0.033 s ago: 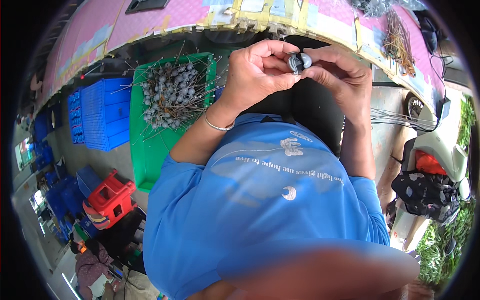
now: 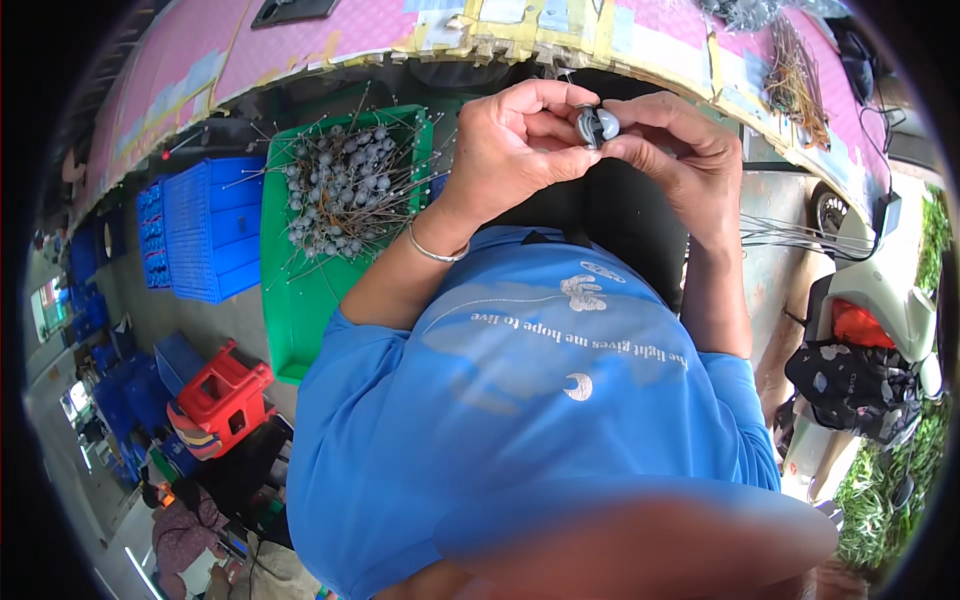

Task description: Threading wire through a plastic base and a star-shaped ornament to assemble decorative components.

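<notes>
At the table's edge, my left hand (image 2: 535, 138) is closed, its thumb and fingers pinching a small grey, rounded piece with a dark slot in its middle (image 2: 597, 125). My right hand (image 2: 685, 145) pinches the same piece from the other side, by a smooth, shiny grey half. Whether it is one part or two fitted together, I cannot tell; fingers cover much of it. Left of my left forearm, a green tray (image 2: 287, 335) holds a heap of grey balls on thin wires (image 2: 345, 185). Many wires stick out past the tray's rim.
A pink table top (image 2: 330, 45) patched with tape runs along the far side. Thin brown wires (image 2: 797, 85) lie on its right end. Blue crates (image 2: 205, 230) and a red plastic stool (image 2: 222, 398) stand at left. A pale scooter (image 2: 880, 290) is at right.
My right hand has shifted slightly to the left, and the dark gap in the grey piece looks narrower. My left hand stays in place.
</notes>
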Available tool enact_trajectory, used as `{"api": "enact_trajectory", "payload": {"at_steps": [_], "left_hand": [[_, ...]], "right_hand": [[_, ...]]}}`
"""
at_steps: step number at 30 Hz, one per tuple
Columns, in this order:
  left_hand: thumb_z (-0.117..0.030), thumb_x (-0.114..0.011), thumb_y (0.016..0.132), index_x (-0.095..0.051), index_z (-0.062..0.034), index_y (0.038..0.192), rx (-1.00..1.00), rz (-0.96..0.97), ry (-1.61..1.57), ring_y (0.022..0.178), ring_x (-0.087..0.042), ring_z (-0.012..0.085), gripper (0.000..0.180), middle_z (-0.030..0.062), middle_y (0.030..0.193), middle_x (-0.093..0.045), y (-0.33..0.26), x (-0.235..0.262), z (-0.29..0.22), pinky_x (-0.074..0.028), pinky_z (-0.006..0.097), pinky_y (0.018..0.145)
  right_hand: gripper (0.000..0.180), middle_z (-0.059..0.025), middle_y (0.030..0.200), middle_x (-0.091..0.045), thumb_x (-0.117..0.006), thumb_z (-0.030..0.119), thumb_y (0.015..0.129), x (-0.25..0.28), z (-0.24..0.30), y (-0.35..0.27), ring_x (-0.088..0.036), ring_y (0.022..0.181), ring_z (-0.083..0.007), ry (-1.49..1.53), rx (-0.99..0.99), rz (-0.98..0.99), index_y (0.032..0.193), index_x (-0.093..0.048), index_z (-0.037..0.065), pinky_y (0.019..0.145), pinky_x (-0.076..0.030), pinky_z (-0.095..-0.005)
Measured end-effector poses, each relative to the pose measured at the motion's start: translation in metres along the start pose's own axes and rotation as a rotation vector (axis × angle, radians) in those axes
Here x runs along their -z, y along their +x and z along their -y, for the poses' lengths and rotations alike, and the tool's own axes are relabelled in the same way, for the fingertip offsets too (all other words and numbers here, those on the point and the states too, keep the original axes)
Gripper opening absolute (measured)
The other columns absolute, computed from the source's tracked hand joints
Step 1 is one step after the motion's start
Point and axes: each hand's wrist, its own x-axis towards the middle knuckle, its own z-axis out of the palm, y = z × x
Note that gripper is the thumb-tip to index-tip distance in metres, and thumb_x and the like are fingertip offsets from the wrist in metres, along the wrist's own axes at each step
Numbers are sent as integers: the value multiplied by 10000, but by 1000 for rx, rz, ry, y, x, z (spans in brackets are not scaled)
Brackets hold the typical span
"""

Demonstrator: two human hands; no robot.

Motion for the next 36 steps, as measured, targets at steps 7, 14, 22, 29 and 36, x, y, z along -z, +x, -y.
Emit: {"api": "enact_trajectory", "payload": {"at_steps": [7,14,22,29,36], "left_hand": [[96,-748,741,-623,67,1109,-50,-13,366,848,-709,163,389,122,974,-709,-10,-9,-4,-590,274,741],[62,-768,648,-655,31,962,-256,-40,806,734,-735,155,335,94,864,-731,-11,-15,-3,-591,235,670],[63,-761,639,-651,7,929,-358,32,905,712,-729,149,315,70,807,-686,-4,-14,-4,-602,253,618],[0,-752,617,-633,-11,874,-329,58,929,619,-670,235,283,104,735,-641,-3,-14,-5,-540,323,553],[30,-758,645,-647,2,922,-396,149,1155,700,-714,142,300,75,816,-672,-3,-11,6,-580,232,605]], "right_hand": [[212,-65,955,-681,-722,-76,792,2,1,-12,-650,832,-113,-194,36,46,998,-725,-27,711,-538,-213],[159,-52,842,-692,-735,-17,808,-1,-6,-10,-650,713,-100,-53,-360,28,966,-726,-33,600,-533,-214],[133,-65,833,-706,-744,7,813,0,-9,-13,-659,709,-92,-249,-105,19,941,-724,-25,606,-542,-213],[125,-54,775,-696,-747,19,817,-3,-20,-17,-650,666,-87,-157,-202,32,930,-719,-28,593,-538,-212],[95,-38,779,-692,-728,40,851,2,-27,-10,-627,658,-70,-82,-357,124,932,-716,-9,592,-522,-204]]}}
